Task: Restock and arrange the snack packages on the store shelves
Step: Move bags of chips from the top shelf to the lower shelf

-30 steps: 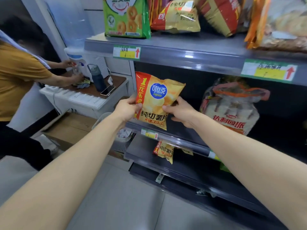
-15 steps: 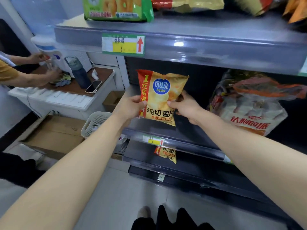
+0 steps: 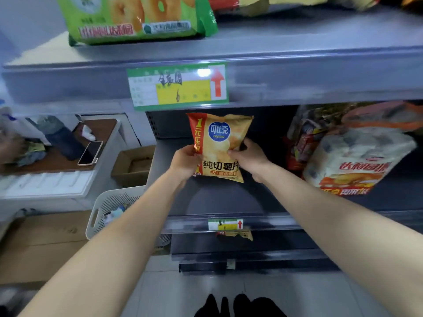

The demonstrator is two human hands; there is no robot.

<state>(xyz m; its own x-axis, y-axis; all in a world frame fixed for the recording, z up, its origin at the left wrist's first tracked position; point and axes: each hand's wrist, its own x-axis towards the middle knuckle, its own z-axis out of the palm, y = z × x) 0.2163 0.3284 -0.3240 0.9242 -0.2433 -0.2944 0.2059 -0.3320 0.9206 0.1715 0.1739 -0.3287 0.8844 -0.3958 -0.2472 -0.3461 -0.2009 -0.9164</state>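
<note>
Your left hand (image 3: 185, 162) and right hand (image 3: 248, 159) both grip the upright potato chip bag (image 3: 218, 145) by its side edges. The bread multipack (image 3: 352, 156) stands at its 3 o'clock, apart.

Pale floor tiles (image 3: 187, 291) run under grey metal shelving (image 3: 297, 72). To the left a white counter (image 3: 45, 186) with a brown top stands against a light wall (image 3: 25, 21), with flattened cardboard (image 3: 45, 243) lying below it.

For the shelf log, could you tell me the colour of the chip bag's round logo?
Blue with white lettering, on the chip bag; the head view shows it.
</note>
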